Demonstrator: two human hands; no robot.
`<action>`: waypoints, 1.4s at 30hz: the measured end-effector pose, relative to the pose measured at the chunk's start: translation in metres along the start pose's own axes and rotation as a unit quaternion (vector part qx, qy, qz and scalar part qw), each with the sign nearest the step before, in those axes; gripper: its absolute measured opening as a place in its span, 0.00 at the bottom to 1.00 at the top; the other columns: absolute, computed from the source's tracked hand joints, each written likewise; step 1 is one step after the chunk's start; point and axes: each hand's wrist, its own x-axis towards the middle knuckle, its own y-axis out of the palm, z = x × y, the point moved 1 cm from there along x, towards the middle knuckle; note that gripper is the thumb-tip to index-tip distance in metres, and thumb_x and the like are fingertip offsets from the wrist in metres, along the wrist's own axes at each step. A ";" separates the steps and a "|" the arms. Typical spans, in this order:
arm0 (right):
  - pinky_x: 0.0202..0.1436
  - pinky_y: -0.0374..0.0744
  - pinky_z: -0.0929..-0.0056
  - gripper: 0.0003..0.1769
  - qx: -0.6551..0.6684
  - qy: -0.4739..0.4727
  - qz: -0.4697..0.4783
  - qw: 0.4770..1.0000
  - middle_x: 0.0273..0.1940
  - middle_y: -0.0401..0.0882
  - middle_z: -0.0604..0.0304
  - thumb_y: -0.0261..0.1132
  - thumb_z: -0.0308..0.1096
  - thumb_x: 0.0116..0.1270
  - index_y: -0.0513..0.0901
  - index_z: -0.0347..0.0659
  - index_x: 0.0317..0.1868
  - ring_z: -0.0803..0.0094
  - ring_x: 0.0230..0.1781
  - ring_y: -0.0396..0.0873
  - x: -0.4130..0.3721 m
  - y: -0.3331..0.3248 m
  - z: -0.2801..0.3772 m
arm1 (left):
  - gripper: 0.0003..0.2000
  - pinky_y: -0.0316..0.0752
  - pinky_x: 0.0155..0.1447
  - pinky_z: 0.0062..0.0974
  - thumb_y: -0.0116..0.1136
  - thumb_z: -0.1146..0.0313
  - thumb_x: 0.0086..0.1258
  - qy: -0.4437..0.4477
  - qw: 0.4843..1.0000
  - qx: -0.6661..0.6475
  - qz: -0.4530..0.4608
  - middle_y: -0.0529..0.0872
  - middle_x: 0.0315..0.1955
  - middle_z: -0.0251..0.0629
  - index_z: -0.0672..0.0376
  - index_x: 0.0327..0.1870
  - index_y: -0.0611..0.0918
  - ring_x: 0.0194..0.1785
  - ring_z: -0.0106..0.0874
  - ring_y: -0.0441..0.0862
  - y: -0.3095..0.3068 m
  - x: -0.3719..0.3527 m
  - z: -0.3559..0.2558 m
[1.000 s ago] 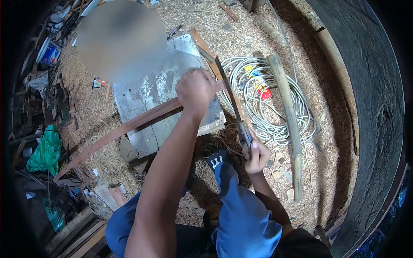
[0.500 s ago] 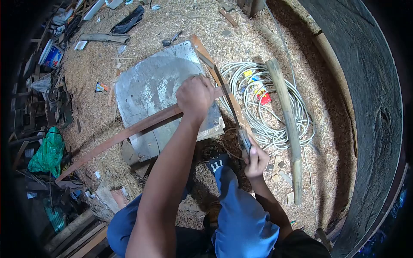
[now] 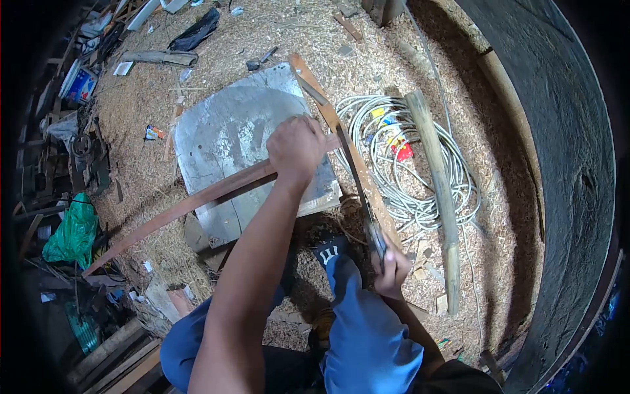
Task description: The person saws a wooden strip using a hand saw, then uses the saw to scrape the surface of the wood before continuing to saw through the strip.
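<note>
My left hand [image 3: 297,147] grips a long curved reddish wooden strip [image 3: 190,200] and presses it onto a metal-faced slab [image 3: 226,134] lying on the sawdust floor. My right hand [image 3: 392,266] is closed on the handle of a hand saw [image 3: 357,172]. The dark blade of the saw runs up and left to the strip's end, just right of my left hand. A second reddish wood strip [image 3: 308,77] lies under the blade, slanting up and left. My knee in blue trousers [image 3: 361,322] is below the saw.
A coil of white cable [image 3: 410,164] and a thick bamboo pole [image 3: 434,177] lie to the right. A dark curved wall [image 3: 564,131] bounds the right side. A green bag [image 3: 69,233], tins and wood scraps crowd the left edge. Sawdust covers the ground.
My right hand has drawn the saw back down and toward me. The left hand and strip stay in place. The camera view shifted slightly between the earliest frame and the later ones.
</note>
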 end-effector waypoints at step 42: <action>0.21 0.58 0.77 0.28 -0.012 -0.014 0.005 1.000 0.21 0.73 0.65 0.51 0.42 0.83 0.79 0.25 0.67 0.83 0.17 0.62 0.028 0.012 -0.009 | 0.15 0.83 0.46 0.47 0.56 0.60 0.71 0.007 1.000 0.008 0.007 0.90 0.33 0.49 0.60 0.31 0.89 0.37 0.51 0.89 0.001 -0.002 0.000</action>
